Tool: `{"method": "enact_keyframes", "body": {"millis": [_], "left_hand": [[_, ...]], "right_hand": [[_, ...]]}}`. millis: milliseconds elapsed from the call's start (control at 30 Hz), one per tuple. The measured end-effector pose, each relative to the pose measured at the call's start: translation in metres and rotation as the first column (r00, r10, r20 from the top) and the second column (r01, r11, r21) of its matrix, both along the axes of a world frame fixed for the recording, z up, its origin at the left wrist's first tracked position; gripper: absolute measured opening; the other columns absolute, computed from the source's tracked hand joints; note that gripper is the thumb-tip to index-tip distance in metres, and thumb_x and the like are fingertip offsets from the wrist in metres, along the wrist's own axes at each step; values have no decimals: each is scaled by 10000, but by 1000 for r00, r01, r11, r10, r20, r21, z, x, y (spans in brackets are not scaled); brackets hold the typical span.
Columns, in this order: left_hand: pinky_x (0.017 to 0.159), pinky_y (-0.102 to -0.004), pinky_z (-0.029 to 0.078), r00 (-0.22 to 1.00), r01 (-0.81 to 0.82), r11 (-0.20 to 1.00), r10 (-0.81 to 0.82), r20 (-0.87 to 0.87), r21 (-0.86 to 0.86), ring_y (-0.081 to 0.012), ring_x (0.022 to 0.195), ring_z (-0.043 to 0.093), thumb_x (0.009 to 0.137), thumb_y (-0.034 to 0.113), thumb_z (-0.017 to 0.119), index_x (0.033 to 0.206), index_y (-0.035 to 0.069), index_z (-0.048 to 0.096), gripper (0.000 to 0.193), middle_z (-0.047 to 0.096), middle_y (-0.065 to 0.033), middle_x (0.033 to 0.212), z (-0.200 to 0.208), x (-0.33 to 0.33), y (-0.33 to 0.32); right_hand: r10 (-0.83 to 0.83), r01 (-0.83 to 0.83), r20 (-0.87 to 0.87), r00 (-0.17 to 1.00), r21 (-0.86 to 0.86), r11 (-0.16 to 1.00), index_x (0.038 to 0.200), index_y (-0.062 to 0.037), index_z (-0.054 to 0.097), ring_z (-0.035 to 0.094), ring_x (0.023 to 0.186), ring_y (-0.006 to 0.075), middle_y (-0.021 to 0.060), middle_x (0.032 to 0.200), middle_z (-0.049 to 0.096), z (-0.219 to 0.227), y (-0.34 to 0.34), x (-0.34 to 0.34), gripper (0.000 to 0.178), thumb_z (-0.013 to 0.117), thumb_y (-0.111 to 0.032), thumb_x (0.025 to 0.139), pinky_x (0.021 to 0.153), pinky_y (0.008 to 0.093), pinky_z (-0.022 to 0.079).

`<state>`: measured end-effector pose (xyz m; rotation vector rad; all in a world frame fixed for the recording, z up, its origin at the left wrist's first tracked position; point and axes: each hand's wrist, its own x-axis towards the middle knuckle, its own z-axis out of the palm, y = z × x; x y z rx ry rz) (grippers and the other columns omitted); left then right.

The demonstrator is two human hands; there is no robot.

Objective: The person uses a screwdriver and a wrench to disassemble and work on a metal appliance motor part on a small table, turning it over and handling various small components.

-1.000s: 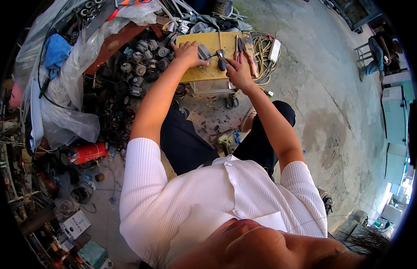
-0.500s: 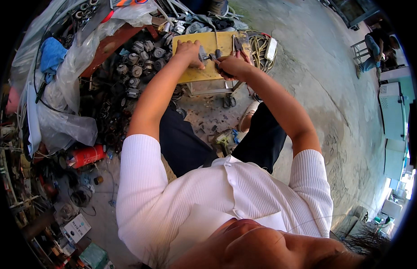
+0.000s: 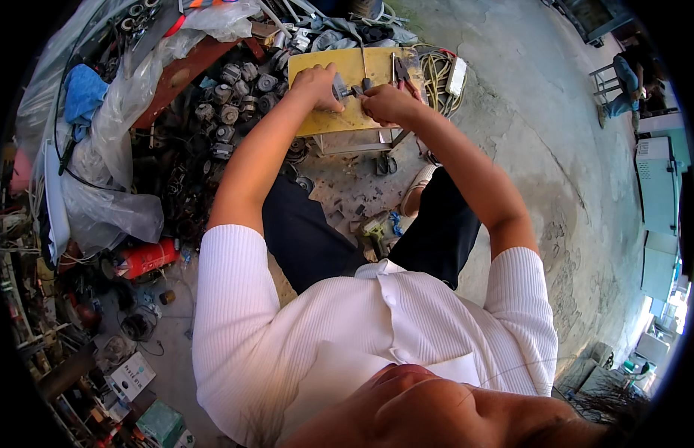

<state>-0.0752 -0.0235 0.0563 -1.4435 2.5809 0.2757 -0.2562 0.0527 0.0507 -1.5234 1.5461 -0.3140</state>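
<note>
Both my hands work over a small yellow-topped table (image 3: pixel 317 127). My left hand (image 3: pixel 317 86) is closed around a grey, round-looking part (image 3: pixel 339 88), steadying it on the tabletop. Just right of it, my right hand (image 3: pixel 388 105) is closed, gripping something mostly hidden in its fingers. A small dark piece (image 3: pixel 356 91) shows between the two hands, touching or very near the grey part. Beyond my right hand lie a screwdriver (image 3: pixel 366 81) with a dark handle and red-handled pliers (image 3: pixel 401 71).
A heap of round metal motor-like parts (image 3: pixel 229 114) covers the floor left of the table. Coiled cable (image 3: pixel 434 78) and a white power strip (image 3: pixel 456 76) lie at its right. A red cylinder (image 3: pixel 149 258) sits lower left. A person (image 3: pixel 626 82) sits at far right.
My right hand has turned slightly, and the dark thing seen under its fingers before is now hidden. My left hand keeps its hold on the grey part.
</note>
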Motion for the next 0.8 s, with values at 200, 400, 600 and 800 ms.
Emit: {"method": "enact_keyframes", "body": {"millis": [200, 400, 600, 800], "left_hand": [[934, -450, 518, 999, 20, 998, -23, -40, -53, -414, 1093, 632, 600, 519, 865, 1278, 32, 476, 921, 639, -252, 1156, -11, 6, -1], [939, -448, 519, 999, 18, 1000, -18, -48, -19, -409, 1104, 628, 597, 537, 861, 1287, 37, 475, 935, 629, -250, 1178, -8, 4, -3], [959, -438, 518, 1000, -18, 1000, 18, -2, 11, -392, 1136, 621, 605, 536, 860, 1333, 42, 461, 966, 610, -238, 1234, 0, 1, 1], [957, -447, 514, 1000, -20, 1000, 20, -3, 2, -409, 1128, 620, 602, 547, 864, 1342, 45, 455, 983, 608, -244, 1235, -2, 2, 1]], "right_hand": [[399, -269, -314, 861, 385, 883, 508, -39, 521, 478, 414, 249, 75, 485, 479, 57, -30, 20, 498, 472, -264, 949, 435, 559, 545], [278, -392, -403, 872, -232, 891, 964, -48, 720, 695, 777, 416, 262, 806, 688, -21, 1, 7, 226, 589, -160, 818, 721, 457, 554], [-228, 176, -128, 965, -328, 928, 1297, -50, 585, 669, 903, 469, 322, 927, 676, -2, 52, 26, 436, 467, -122, 884, 832, 530, 519], [-303, 244, -62, 951, -451, 859, 1301, -54, 584, 661, 798, 476, 296, 867, 677, -21, 63, 32, 404, 476, -137, 921, 760, 553, 521]]}}
